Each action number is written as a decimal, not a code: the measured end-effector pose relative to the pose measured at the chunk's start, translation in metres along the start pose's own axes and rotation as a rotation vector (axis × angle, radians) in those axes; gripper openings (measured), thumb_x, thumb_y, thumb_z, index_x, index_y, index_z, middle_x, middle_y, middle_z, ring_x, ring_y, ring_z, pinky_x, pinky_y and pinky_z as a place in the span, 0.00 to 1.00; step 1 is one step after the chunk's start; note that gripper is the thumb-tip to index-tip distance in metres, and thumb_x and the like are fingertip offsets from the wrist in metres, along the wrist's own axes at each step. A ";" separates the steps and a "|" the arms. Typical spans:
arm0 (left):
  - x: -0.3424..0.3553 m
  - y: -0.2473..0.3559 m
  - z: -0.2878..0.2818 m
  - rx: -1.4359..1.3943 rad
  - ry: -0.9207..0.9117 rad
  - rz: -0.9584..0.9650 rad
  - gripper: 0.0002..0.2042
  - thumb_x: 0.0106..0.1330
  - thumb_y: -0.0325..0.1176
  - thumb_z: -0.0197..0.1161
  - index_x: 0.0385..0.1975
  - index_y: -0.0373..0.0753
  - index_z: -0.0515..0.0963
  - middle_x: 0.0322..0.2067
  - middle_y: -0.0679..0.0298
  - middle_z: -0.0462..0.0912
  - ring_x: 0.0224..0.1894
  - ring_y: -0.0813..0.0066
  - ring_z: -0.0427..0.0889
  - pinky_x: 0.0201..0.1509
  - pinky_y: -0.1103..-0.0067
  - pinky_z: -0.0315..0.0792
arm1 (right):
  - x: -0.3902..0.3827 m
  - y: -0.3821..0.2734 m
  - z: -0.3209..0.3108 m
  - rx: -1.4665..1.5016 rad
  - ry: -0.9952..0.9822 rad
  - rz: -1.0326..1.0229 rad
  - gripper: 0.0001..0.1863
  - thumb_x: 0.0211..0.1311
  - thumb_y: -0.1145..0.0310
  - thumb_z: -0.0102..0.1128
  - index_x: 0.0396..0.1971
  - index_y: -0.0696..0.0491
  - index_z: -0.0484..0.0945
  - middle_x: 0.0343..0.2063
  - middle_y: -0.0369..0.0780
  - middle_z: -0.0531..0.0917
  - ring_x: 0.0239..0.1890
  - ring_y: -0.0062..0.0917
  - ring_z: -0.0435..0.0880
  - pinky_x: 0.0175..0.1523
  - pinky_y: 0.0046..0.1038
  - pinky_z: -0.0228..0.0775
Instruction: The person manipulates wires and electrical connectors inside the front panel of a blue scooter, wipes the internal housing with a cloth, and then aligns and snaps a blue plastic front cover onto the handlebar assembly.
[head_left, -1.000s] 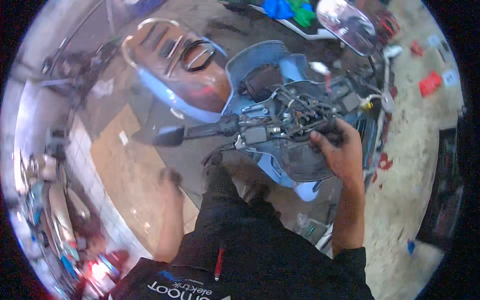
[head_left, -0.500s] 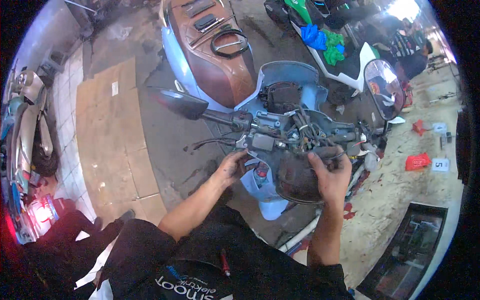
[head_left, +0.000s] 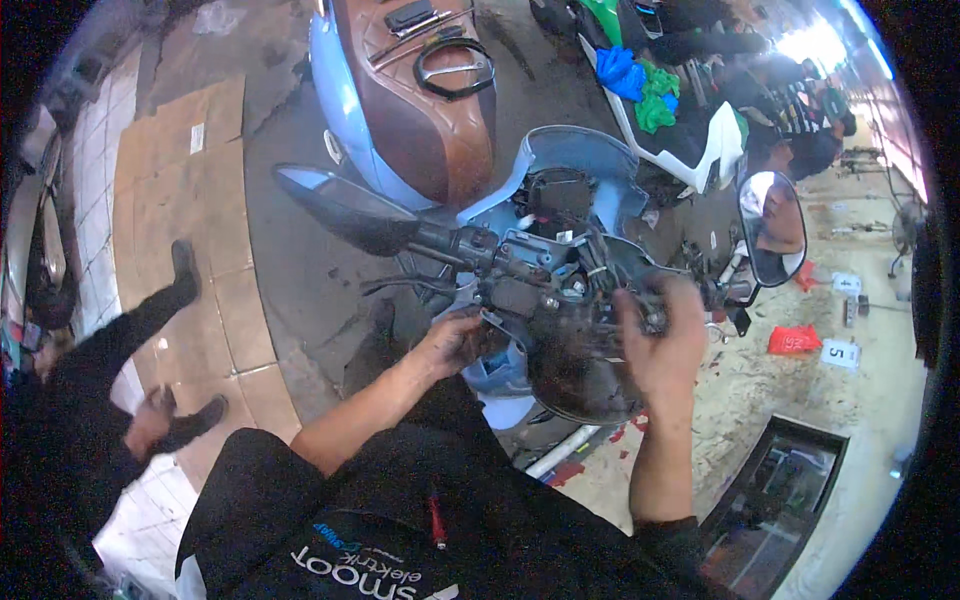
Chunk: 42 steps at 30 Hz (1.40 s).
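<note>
Before me stands a scooter with its handlebar (head_left: 520, 262) uncovered and a bundle of wires (head_left: 598, 262) exposed at its middle. My left hand (head_left: 455, 342) is closed beside the left brake lever's mount, against the left edge of a dark rounded panel (head_left: 582, 372); what its fingertips hold is hidden. My right hand (head_left: 665, 335) is over the right side of the panel and wiring, smeared by motion, its thumb and fingers apart. Nothing shows between them. A small dark reservoir (head_left: 516, 297) sits on the handlebar between my hands. Pale blue bodywork (head_left: 575, 145) surrounds the open front.
Mirrors stick out at left (head_left: 345, 208) and right (head_left: 773, 228). A black ring-shaped part (head_left: 454, 68) and tools lie on the brown seat (head_left: 430, 135). Cardboard (head_left: 185, 240) covers floor at left, where another person's legs (head_left: 120, 340) extend. A second scooter with blue and green cloths (head_left: 652, 97) stands beyond.
My right hand has lifted off the panel's upper edge and its fingers have spread. The handlebar and mirrors have turned slightly. My view has shifted, and the other person's legs show more at left.
</note>
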<state>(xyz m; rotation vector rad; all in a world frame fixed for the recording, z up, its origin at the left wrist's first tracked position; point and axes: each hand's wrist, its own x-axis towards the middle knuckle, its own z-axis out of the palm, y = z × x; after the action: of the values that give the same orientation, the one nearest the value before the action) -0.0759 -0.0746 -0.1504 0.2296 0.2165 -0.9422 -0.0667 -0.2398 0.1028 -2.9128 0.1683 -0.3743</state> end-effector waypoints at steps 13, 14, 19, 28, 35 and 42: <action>0.003 -0.026 0.014 -0.188 0.140 0.138 0.13 0.65 0.34 0.51 0.44 0.34 0.72 0.44 0.56 0.77 0.48 0.60 0.76 0.57 0.62 0.68 | -0.024 -0.012 0.056 -0.361 -0.658 -0.727 0.13 0.56 0.63 0.54 0.36 0.55 0.78 0.36 0.44 0.77 0.47 0.38 0.72 0.49 0.39 0.64; 0.006 -0.029 0.015 -0.212 0.196 0.126 0.13 0.65 0.35 0.51 0.44 0.34 0.72 0.43 0.56 0.77 0.49 0.61 0.75 0.57 0.64 0.68 | -0.028 -0.014 0.057 -0.345 -0.649 -0.779 0.14 0.56 0.64 0.54 0.38 0.57 0.77 0.36 0.44 0.77 0.46 0.38 0.74 0.47 0.39 0.66; 0.009 -0.037 0.004 -0.173 0.233 0.151 0.16 0.63 0.40 0.52 0.49 0.44 0.70 0.46 0.61 0.75 0.46 0.68 0.73 0.49 0.71 0.66 | -0.025 -0.042 0.059 -0.297 -0.914 -0.482 0.17 0.56 0.68 0.50 0.42 0.62 0.72 0.37 0.48 0.78 0.39 0.37 0.80 0.39 0.36 0.76; -0.021 -0.008 0.044 -0.304 0.302 0.197 0.11 0.58 0.35 0.53 0.35 0.37 0.75 0.35 0.58 0.80 0.39 0.63 0.77 0.50 0.69 0.69 | -0.053 -0.049 0.075 -0.107 -0.812 -0.330 0.31 0.56 0.66 0.53 0.58 0.62 0.58 0.44 0.55 0.73 0.34 0.46 0.81 0.40 0.41 0.75; -0.018 0.031 0.053 -0.320 0.392 0.034 0.13 0.50 0.37 0.53 0.31 0.37 0.76 0.28 0.58 0.78 0.33 0.62 0.75 0.44 0.69 0.70 | -0.054 -0.052 0.081 0.055 -0.873 -0.146 0.34 0.55 0.65 0.54 0.59 0.60 0.54 0.50 0.60 0.69 0.38 0.52 0.79 0.43 0.42 0.74; -0.014 0.042 0.064 -0.308 0.465 0.004 0.15 0.50 0.37 0.52 0.35 0.39 0.77 0.28 0.59 0.77 0.32 0.62 0.74 0.43 0.69 0.70 | -0.051 -0.059 0.080 0.082 -0.902 0.011 0.36 0.55 0.66 0.56 0.61 0.61 0.52 0.52 0.58 0.69 0.45 0.49 0.78 0.46 0.40 0.73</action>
<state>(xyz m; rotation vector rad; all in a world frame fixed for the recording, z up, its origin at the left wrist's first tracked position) -0.0435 -0.0586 -0.0811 0.1613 0.7823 -0.8289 -0.0897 -0.1603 0.0271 -2.6849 0.0229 0.8987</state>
